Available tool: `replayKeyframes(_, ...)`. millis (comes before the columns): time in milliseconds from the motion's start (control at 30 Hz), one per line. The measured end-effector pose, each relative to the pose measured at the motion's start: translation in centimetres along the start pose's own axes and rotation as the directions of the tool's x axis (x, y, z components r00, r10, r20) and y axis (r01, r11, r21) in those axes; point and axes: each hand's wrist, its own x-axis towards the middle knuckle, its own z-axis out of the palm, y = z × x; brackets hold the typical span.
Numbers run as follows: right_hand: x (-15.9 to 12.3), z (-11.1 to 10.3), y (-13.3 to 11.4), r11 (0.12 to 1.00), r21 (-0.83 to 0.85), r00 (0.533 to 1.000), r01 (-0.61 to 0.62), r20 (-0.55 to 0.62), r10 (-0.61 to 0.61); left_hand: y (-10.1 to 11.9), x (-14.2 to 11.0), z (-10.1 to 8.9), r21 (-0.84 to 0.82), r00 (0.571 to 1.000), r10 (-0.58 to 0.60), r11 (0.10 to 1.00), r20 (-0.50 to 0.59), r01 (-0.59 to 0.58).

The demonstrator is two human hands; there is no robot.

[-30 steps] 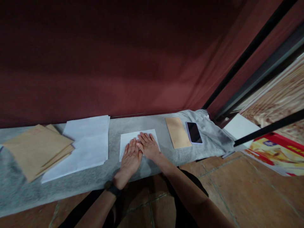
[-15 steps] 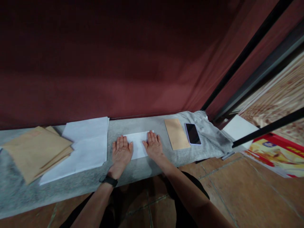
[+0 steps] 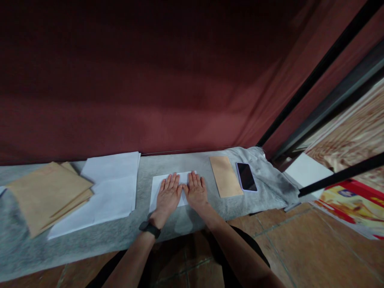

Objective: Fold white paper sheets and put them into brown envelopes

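Note:
A folded sheet of white paper [image 3: 155,191] lies on the grey cloth in front of me, partly covered by my hands. My left hand [image 3: 169,195] rests flat on its middle, palm down with the fingers stretched out. On its right part my right hand [image 3: 196,191] is also laid flat, fingers extended. The two thumbs nearly meet over the paper. Neither hand grips anything. A brown envelope [image 3: 226,176] sits just right of my right hand. To the left is a stack of larger white sheets [image 3: 112,188].
Several brown envelopes [image 3: 49,192] overlap the white sheets at the left. A phone [image 3: 247,177] lies beside the single envelope. The grey cloth [image 3: 120,232] covers a narrow bench against a dark red wall [image 3: 168,88]. A black bar [image 3: 345,174] and a colourful box [image 3: 357,204] are at the right.
My left hand has slid right across the paper, closer to my right hand, uncovering the paper's left end. My right hand stays at the right end. The whole view has shifted slightly.

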Motion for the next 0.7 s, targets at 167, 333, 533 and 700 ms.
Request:
replayKeyframes(167, 0.1, -0.6, 0.5, 0.999, -0.022, 0.999, -0.037, 0.025, 0.037, -0.1, 0.3, 0.2, 0.043, 0.999, -0.042, 0.998, -0.029, 0.043)
replayKeyframes(333, 0.8, -1.2, -0.3, 0.996, 0.037, 0.995, 0.075, 0.059, -0.077, -0.3, 0.2, 0.5, 0.039, 0.999, -0.001, 0.999, -0.04, 0.002)
replayKeyframes(533, 1.2, -0.6, -1.7, 0.985, 0.113, 0.982, 0.128, 0.126, -0.142, -1.0, 0.2, 0.7, 0.038, 0.999, 0.026, 0.999, -0.028, -0.025)
replayKeyframes(700, 1.2, -0.2, -1.0, 0.994, 0.068, 0.991, 0.085, 0.096, -0.092, -1.8, 0.3, 1.0, 0.038, 0.999, -0.007, 0.999, -0.045, 0.009)
